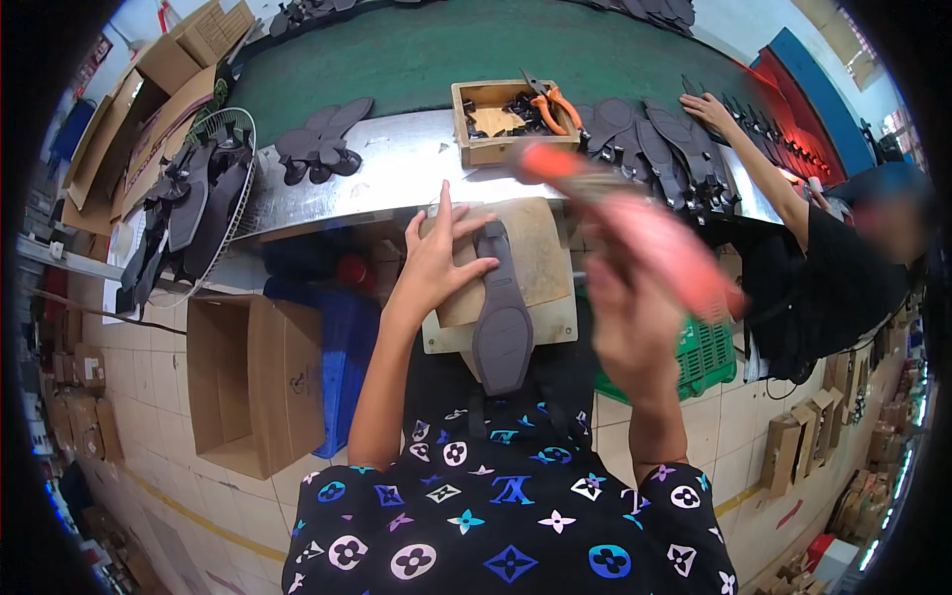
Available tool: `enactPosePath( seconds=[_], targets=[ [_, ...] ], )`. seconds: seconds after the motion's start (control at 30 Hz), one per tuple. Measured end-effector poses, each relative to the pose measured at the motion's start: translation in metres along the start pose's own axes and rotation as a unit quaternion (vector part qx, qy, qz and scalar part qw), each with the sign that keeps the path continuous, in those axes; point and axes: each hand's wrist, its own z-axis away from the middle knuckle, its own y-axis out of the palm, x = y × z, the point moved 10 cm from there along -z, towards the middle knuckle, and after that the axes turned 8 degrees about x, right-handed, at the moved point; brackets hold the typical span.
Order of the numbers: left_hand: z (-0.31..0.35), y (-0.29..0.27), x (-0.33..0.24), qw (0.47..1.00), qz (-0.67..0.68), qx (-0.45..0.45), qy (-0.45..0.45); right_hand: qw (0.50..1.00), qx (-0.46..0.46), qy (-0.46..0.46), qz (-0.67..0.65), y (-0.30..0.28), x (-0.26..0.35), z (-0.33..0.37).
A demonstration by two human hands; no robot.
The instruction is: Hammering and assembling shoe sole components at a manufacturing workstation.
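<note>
One dark-grey, elongated rubbery shoe sole [503, 342] overhangs a tan, squarish pad's [542, 243] near edge; the left hand [436, 260], fingers spread, thumbs its left side. The right hand [635, 332] wraps its fingers round a red-handled hammer [659, 238] (motion-blurred). Probably hammering; next calls for striking clear of that thumb.

Bright light glares off the metal tabletop [402, 167]; the red tool [662, 236] blurs.

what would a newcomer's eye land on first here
Probably the blurred red hammer-like tool in the right grip, right of centre. Next, the dark shoe sole at the centre, partly on a tan pad, with the left grip spread at its narrow end. Beyond it, orange-handled pliers in a wooden box stand out.
</note>
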Motion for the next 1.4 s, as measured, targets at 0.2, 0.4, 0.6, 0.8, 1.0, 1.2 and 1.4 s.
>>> enactPosePath(
  seconds=[0.2, 0.4, 0.6, 0.8, 1.0, 1.2, 1.4],
  targets=[
    [0.0, 0.004, -0.002, 0.997, -0.075, -0.023, -0.02, 0.983, 0.154, 0.088, 0.045, 0.081, -0.075, 0.02],
    [-0.005, 0.004, 0.001, 0.999, -0.044, -0.015, -0.017, 0.998, 0.051, -0.012, 0.035, -0.003, -0.003, 0.012],
    [0.005, 0.002, -0.008, 0.989, -0.143, -0.02, -0.014, 0.986, 0.13, 0.102, 0.027, 0.067, -0.065, 0.03],
    [0.019, 0.005, -0.061, 0.979, 0.123, -0.033, 0.157, 0.997, 0.047, 0.032, 0.044, 0.045, -0.077, 0.006],
    [0.071, 0.005, -0.126, 0.919, 0.369, 0.133, 0.028, 0.918, 0.297, -0.041, 0.258, 0.125, -0.091, 0.019],
    [0.093, 0.033, -0.12, 0.831, 0.519, 0.192, -0.047, 0.884, 0.286, 0.038, -0.368, 0.087, -0.038, 0.03],
    [0.106, 0.058, -0.133, 0.696, 0.665, 0.235, -0.138, 0.754, 0.31, 0.225, -0.533, 0.106, -0.034, 0.064]
  ],
)
